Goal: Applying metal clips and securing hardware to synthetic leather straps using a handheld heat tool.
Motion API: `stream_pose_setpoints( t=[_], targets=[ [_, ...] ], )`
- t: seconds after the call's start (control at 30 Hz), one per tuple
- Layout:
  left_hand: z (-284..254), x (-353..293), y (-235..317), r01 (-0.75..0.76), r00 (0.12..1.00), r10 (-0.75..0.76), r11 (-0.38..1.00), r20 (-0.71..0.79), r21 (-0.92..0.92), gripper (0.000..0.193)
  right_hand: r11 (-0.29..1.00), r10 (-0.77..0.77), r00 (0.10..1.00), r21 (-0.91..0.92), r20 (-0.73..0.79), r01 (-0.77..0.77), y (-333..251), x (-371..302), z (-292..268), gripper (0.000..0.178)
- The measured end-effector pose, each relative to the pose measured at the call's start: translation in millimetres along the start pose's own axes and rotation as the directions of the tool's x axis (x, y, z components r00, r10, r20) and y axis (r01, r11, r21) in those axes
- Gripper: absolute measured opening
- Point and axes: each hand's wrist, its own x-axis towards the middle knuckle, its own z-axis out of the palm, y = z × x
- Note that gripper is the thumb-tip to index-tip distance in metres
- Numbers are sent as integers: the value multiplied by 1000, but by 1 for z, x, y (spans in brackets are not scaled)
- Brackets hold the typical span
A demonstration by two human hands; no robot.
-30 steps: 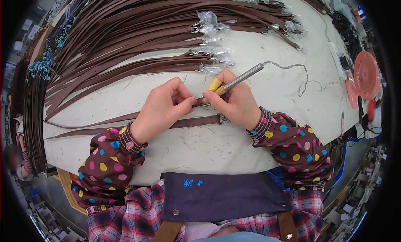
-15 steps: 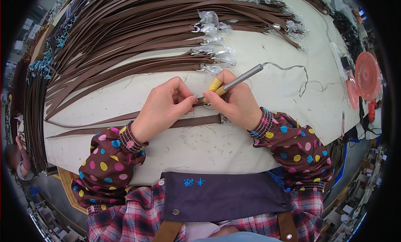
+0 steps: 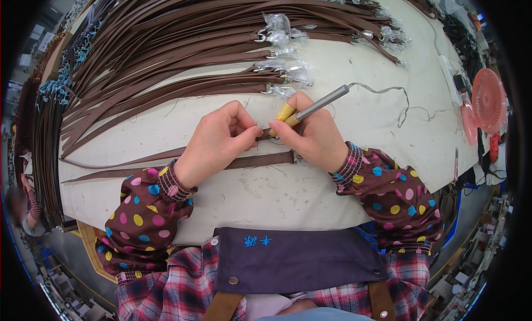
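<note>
brown strap (image 3: 265, 135) our left hand (image 3: 220, 138) pinches could scar if the tool (image 3: 324, 101) our right hand (image 3: 316, 134) grips, slanting toward two o'clock, slips.

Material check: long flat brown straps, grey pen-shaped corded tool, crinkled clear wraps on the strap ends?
Long flat brown straps: leather or imitation leather; smooth, low sheen, softly curving.
Grey pen-shaped corded tool: barrel probably metal, given its glint; tan front section, wood or plastic.
Crinkled clear wraps: likely thin plastic film; see-through, glossy creases.
</note>
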Motion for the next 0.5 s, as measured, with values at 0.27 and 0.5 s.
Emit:
stream_pose_setpoints(
  t=[0.27,0.5],
  targets=[
    [0,-1,0,-1,1000,2,1000,3,-25,15,999,-15,1000,-36,-5,15,-3,0,-1,26],
    [1,-2,1,-11,999,9,998,-41,-54,16,1000,-8,999,26,-35,9,-6,2,0,28]
  ],
)
